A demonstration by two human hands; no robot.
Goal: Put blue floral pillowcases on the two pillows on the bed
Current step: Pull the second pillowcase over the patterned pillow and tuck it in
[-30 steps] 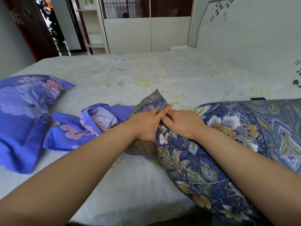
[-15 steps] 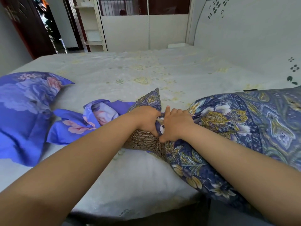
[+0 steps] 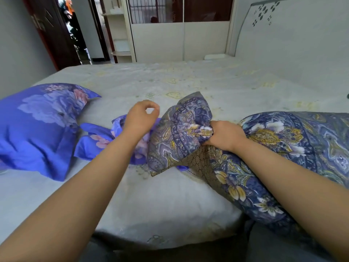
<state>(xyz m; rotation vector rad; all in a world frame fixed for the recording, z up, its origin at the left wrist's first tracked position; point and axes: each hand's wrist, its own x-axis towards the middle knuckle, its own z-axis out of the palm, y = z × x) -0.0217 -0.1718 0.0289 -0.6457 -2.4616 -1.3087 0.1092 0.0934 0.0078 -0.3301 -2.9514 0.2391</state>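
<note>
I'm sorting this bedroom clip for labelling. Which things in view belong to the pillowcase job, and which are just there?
Part of the job:
- dark paisley pillow, gripped by the right hand
- loose blue floral pillowcase, below the left hand
- covered blue pillow

Just there:
- bed sheet
- headboard
- corner shelf
- dark door

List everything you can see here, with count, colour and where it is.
Covered pillow: one, bright blue floral case, left on the bed.
Loose pillowcase: one, bright blue floral, crumpled mid-bed under the left hand.
Paisley pillow: one, dark blue and yellow, right, its end bunched up.
Bed: one, white sheet with pale yellow print.
Headboard: one, white, dark flower marks, right.
Wardrobe: one, white, far end.
Shelves: one unit, white, beside the wardrobe.
Door: one, dark red-brown, far left.
Left hand: fingers curled, empty.
Right hand: gripping the paisley pillow's bunched end.
</note>
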